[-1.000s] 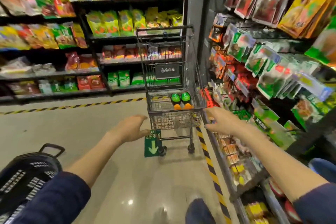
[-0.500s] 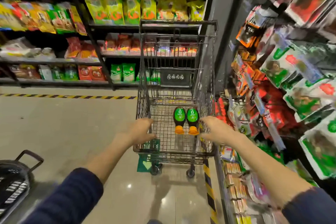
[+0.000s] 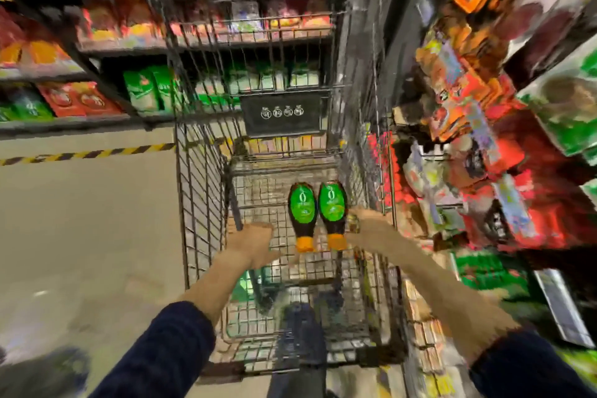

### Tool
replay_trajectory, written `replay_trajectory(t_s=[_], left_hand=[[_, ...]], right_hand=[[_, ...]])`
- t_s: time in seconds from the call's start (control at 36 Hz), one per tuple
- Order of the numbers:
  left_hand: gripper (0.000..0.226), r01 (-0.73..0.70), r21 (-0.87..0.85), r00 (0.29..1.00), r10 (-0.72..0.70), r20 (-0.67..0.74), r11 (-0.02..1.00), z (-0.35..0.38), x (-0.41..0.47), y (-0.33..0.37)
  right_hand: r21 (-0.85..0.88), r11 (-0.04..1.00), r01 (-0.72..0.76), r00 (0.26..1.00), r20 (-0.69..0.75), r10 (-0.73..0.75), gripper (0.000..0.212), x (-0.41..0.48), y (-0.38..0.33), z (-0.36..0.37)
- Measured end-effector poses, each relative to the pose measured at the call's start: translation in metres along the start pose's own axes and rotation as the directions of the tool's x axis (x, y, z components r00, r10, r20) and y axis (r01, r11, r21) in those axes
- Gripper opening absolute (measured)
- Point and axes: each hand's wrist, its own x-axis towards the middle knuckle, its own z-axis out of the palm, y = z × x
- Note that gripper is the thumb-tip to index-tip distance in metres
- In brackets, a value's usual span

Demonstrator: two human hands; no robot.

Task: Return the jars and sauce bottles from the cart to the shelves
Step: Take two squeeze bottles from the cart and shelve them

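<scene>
Sauce bottles (image 3: 302,207) lying in wire cart (image 3: 200,197), pale shop floor (image 3: 80,220), stocked shelves (image 3: 80,123)

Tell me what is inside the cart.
Two sauce bottles lie side by side on the wire floor of the cart, orange caps toward the person. The right hand covers the corner beside them; anything there is hidden.

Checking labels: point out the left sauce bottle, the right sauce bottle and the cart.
left sauce bottle (image 3: 302,203), head view, on its green label.
right sauce bottle (image 3: 332,202), head view, on its green label.
cart (image 3: 200,210), head view, on its left wire wall.
</scene>
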Motion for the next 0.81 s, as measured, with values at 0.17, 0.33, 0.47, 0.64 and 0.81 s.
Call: replay_trajectory(t_s=[0.17,0.33,0.47,0.64,0.81], left_hand=[[0.062,0.106,-0.195,0.987,-0.079,0.140,0.975,0.022,0.078,0.003],[0.063,0.282,-0.432,0.949,-0.184,0.255,0.857,0.045,0.137,0.010],[0.057,0.349,-0.571,0.934,-0.230,0.272,0.743,0.076,0.178,0.015],[0.063,0.391,-0.686,0.920,-0.290,0.265,0.614,0.099,0.202,0.022],[0.076,0.320,-0.758,0.945,-0.246,0.215,0.569,0.097,0.203,0.017]], right_hand=[[0.073,0.990,-0.121,0.992,0.035,0.119,0.048,0.067,0.004,0.008],[0.139,0.963,-0.230,0.973,0.052,0.225,0.044,0.117,0.012,0.035],[0.262,0.905,-0.336,0.939,0.014,0.345,0.033,0.140,0.022,0.055],[0.347,0.852,-0.391,0.914,0.039,0.404,0.046,0.161,0.032,0.074],[0.303,0.843,-0.444,0.895,0.109,0.432,0.041,0.170,0.032,0.078]])
